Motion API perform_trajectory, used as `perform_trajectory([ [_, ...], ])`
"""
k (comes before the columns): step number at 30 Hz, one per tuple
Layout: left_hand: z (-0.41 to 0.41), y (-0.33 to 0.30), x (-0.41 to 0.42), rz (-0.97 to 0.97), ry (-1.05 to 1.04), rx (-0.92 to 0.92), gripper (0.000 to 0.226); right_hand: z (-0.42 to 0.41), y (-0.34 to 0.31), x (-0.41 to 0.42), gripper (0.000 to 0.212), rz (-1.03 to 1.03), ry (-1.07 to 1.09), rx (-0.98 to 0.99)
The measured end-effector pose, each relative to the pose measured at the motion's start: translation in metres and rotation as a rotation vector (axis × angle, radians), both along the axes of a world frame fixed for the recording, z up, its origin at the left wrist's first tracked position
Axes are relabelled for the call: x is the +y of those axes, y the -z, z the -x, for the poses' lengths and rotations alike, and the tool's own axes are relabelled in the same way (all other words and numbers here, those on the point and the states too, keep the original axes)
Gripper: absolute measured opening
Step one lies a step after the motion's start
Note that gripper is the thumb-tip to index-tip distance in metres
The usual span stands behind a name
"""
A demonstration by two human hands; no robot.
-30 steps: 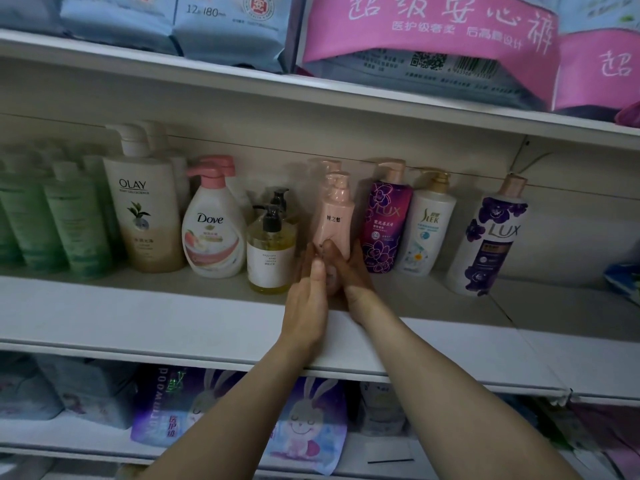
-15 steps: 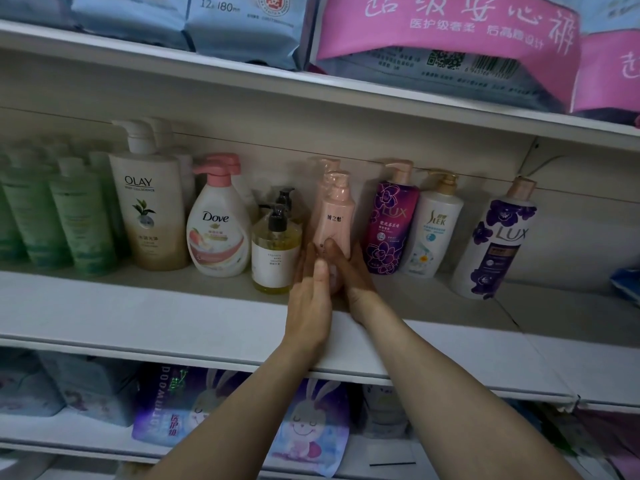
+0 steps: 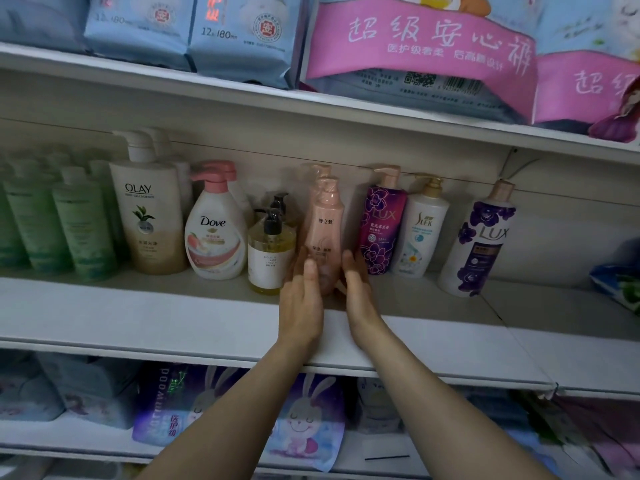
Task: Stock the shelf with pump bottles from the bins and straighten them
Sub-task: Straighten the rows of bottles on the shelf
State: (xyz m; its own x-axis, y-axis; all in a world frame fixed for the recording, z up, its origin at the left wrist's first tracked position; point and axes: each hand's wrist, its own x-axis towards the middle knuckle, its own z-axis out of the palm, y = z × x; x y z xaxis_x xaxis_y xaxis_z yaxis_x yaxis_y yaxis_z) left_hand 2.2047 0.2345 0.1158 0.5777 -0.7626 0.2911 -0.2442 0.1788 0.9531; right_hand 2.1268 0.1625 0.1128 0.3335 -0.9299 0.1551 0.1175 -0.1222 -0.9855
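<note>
A slim pink pump bottle [image 3: 325, 223] stands upright on the white middle shelf [image 3: 173, 317], with a second pink bottle right behind it. My left hand [image 3: 300, 299] lies flat against its lower left side, fingers straight. My right hand [image 3: 358, 292] is at its lower right side, also with straight fingers, a small gap showing between palm and bottle. To the left stand an amber bottle with a black pump [image 3: 272, 258], a Dove bottle [image 3: 214, 233] and an Olay bottle [image 3: 149, 216]. To the right stand a purple Lux bottle [image 3: 381, 226], a white Slek bottle [image 3: 420, 230] and a tilted Lux bottle [image 3: 479, 244].
Green bottles [image 3: 62, 220] fill the shelf's far left. Blue and pink packs [image 3: 415, 53] sit on the shelf above. Soft packs with a rabbit print [image 3: 304, 417] lie on the shelf below. A blue packet [image 3: 620, 282] lies at the far right.
My hands have spread apart from the front of the pink bottle's base to either side of it. The camera has moved slightly.
</note>
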Motion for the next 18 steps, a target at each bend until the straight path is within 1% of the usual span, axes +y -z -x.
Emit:
perform_trajectory([
  [1, 0.001, -0.001, 0.001, 0.000, -0.005, -0.008, 0.081, 0.001, 0.002, 0.003, 0.054, 0.009, -0.030, -0.001],
  [2, 0.001, -0.001, 0.002, -0.002, -0.009, -0.017, 0.079, 0.000, 0.002, 0.005, 0.045, 0.020, -0.049, -0.006],
  [3, 0.002, -0.002, 0.003, -0.006, -0.018, -0.030, 0.078, 0.000, 0.001, 0.007, 0.044, 0.023, -0.056, -0.007],
  [5, 0.003, -0.001, 0.004, -0.018, -0.045, -0.061, 0.074, -0.002, 0.000, 0.008, 0.054, 0.025, -0.062, 0.007],
  [8, 0.003, -0.002, 0.006, -0.029, -0.068, -0.059, 0.064, -0.004, -0.003, 0.011, 0.049, 0.029, -0.086, 0.055],
  [9, 0.003, -0.001, 0.006, -0.026, -0.069, -0.060, 0.065, -0.006, -0.004, 0.013, 0.056, 0.022, -0.084, 0.064],
  [11, 0.003, -0.001, 0.006, -0.027, -0.074, -0.070, 0.069, -0.008, -0.006, 0.015, 0.077, 0.015, -0.061, 0.071],
  [12, 0.003, -0.001, 0.005, -0.033, -0.078, -0.069, 0.066, -0.008, -0.007, 0.017, 0.080, 0.013, -0.057, 0.074],
  [13, 0.003, -0.001, 0.005, -0.041, -0.080, -0.062, 0.061, -0.007, -0.007, 0.018, 0.076, 0.015, -0.056, 0.081],
  [15, 0.001, -0.003, 0.004, -0.050, -0.069, -0.048, 0.058, -0.005, -0.007, 0.020, 0.060, 0.030, -0.045, 0.111],
  [17, 0.000, -0.003, 0.007, -0.027, -0.056, -0.039, 0.060, -0.002, -0.005, 0.024, 0.058, 0.099, 0.021, 0.123],
  [18, -0.001, -0.002, 0.009, -0.008, -0.067, -0.036, 0.058, 0.000, -0.004, 0.026, 0.062, 0.149, 0.083, 0.098],
])
